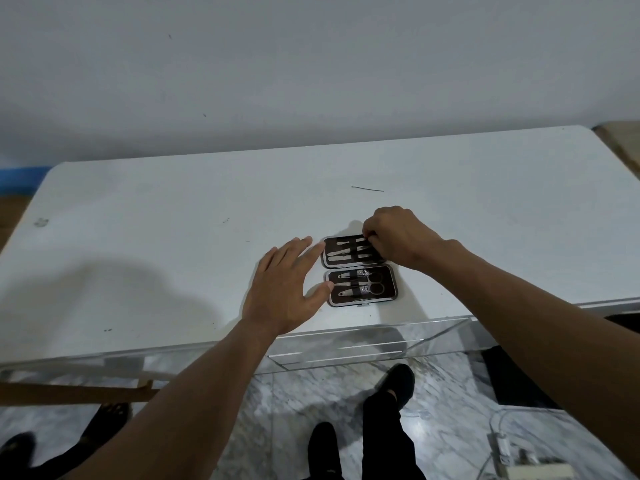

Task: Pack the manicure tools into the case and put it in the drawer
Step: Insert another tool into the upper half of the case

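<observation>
A small dark brown manicure case (360, 270) lies open flat on the white table (173, 237), near its front edge. Several metal tools sit under elastic straps in both halves; small scissors (372, 284) and clippers are in the near half. My left hand (287, 289) rests flat on the table with fingers spread, its fingertips and thumb touching the case's left edge. My right hand (394, 237) is over the far half's right end, fingers pinched on a tool (363, 241) there; that end of the tool is hidden.
A clear acrylic drawer (367, 344) stands pulled out under the table's front edge, below the case. A thin dark wire (367, 188) lies on the table behind the case. My feet (391, 386) are on the marble floor; cables and a charger (519, 455) lie at the lower right.
</observation>
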Action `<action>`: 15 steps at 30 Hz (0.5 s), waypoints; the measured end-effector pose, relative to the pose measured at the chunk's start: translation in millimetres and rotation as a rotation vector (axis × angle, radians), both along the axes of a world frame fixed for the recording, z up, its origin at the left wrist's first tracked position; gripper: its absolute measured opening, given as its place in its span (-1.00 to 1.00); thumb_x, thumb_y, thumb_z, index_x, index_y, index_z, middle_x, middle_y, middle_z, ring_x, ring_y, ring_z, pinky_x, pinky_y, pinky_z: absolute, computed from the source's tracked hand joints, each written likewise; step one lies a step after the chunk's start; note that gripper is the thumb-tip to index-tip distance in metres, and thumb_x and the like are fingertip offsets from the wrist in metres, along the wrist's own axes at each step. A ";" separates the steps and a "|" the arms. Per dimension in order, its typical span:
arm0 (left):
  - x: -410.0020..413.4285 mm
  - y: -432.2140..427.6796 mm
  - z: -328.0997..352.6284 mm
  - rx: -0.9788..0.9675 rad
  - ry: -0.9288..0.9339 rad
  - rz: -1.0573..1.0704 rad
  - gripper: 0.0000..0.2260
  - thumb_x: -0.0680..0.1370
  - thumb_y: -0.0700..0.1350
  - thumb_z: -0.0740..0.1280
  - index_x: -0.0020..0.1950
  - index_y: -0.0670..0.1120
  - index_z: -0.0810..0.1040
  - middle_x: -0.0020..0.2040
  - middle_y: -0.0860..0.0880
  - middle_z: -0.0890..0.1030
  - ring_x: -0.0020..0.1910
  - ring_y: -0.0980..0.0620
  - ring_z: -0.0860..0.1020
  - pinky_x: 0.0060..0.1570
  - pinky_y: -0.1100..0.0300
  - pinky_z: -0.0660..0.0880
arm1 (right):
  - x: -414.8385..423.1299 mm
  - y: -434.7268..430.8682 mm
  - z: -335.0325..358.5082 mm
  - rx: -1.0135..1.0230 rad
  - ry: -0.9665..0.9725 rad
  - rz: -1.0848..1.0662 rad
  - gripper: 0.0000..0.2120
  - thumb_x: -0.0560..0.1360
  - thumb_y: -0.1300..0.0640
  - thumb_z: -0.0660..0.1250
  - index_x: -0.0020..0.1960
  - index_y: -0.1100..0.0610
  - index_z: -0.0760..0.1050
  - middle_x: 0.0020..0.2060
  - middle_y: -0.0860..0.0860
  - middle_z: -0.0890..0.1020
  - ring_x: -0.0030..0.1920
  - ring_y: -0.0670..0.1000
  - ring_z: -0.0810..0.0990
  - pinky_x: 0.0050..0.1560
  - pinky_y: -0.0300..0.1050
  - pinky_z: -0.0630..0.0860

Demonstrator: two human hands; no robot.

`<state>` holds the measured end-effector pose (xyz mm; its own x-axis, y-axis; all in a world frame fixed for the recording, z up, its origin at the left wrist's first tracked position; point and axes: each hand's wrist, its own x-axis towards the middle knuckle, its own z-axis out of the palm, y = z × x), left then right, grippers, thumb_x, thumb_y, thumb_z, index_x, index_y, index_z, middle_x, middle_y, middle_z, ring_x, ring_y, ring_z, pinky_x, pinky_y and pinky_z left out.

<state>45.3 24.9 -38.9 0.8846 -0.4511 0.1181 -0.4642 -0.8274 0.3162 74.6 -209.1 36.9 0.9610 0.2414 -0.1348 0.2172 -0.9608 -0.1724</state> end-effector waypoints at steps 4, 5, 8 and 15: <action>0.1 -0.3 0.2 0.007 -0.003 0.002 -0.40 0.55 0.29 0.12 0.56 0.14 0.19 0.54 0.10 0.27 0.53 0.09 0.17 0.51 0.04 0.08 | 0.2 0.8 -0.9 0.006 -0.021 0.017 -0.75 0.51 0.29 0.18 0.04 0.18 0.62 0.01 0.14 0.63 0.00 0.18 0.57 0.01 -0.02 0.49; 0.2 -0.5 0.2 0.008 -0.002 0.003 -0.41 0.55 0.29 0.12 0.56 0.14 0.19 0.54 0.11 0.26 0.53 0.09 0.17 0.51 0.04 0.07 | 0.6 1.1 -1.6 0.009 -0.026 0.020 -0.75 0.51 0.28 0.19 0.05 0.17 0.62 0.01 0.13 0.64 0.00 0.17 0.58 0.02 -0.02 0.49; 0.0 -0.5 0.6 0.007 0.006 0.001 -0.40 0.55 0.29 0.11 0.56 0.14 0.17 0.55 0.10 0.26 0.54 0.09 0.16 0.52 0.03 0.07 | 2.0 3.5 -5.1 0.015 -0.016 0.014 -0.75 0.51 0.29 0.20 0.06 0.15 0.62 0.01 0.12 0.65 0.02 0.17 0.58 0.02 -0.03 0.48; -0.5 -0.5 2.8 -0.006 0.013 0.002 -0.41 0.54 0.28 0.12 0.55 0.14 0.19 0.54 0.10 0.27 0.53 0.08 0.17 0.52 0.02 0.08 | 4.8 5.2 -9.8 0.037 0.019 -0.018 -0.75 0.53 0.28 0.22 0.10 0.15 0.62 0.02 0.14 0.64 0.05 0.18 0.57 0.02 -0.04 0.48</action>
<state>44.8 24.4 -36.1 0.8871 -0.4483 0.1098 -0.4582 -0.8265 0.3272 79.4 -203.9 27.1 0.9627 0.2291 -0.1441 0.1962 -0.9574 -0.2116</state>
